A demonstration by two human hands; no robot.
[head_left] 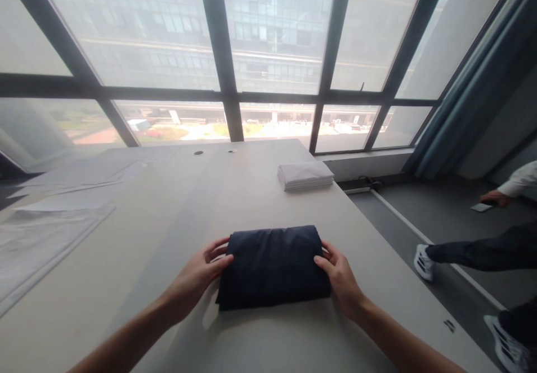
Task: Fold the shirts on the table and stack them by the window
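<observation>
One folded dark cloth (272,267) lies near centre on the table (168,211). Two hands are on it. The left hand (201,275) has its fingers curled narrow on the cloth's left end, and the right hand (339,278) clasps the right end the same way. One white folded stack (305,175) sits farther off, to the right. Loose white sheets (62,199) lie far left. There are two holes (198,152) in the tabletop. On the right is another person: one hand (495,198), one phone (481,207), two shoes (423,262).
</observation>
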